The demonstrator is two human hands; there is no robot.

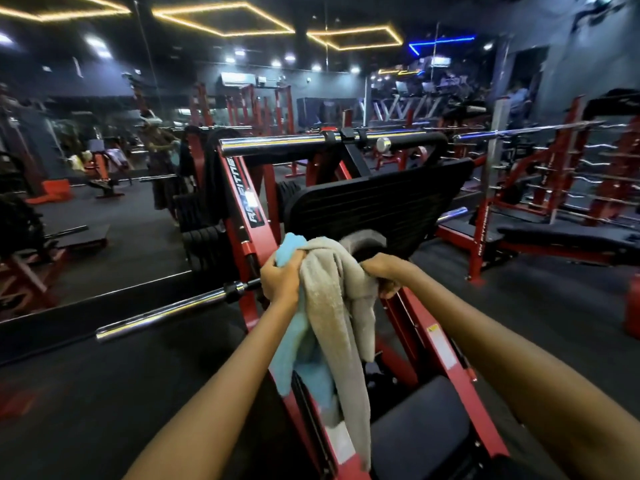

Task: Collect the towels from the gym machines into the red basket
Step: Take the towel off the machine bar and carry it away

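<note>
Head view is showing the person standing at a red leg-press machine (242,188), both arms reaching forward over its black seat pad (426,431). The left hand (282,280) is clenching a bunched blue towel (294,344) together with the top of a grey towel (341,306), both hanging down from that fist. The right hand (388,275) is closing its grip on another fold of the grey cloth, close below the black footplate (377,202), where a further grey bundle (363,237) seems to be lying, though whether it is part of the same towel is unclear.

Judging by this, the collecting step is under way: towels are being gathered off this machine and are not yet deposited. The red basket is not appearing anywhere in sight, so the next move is likely calling for pulling the cloth free of the frame, bundling it so the loose ends are not snagging on the chrome bar (173,310), then turning to find the basket.
</note>
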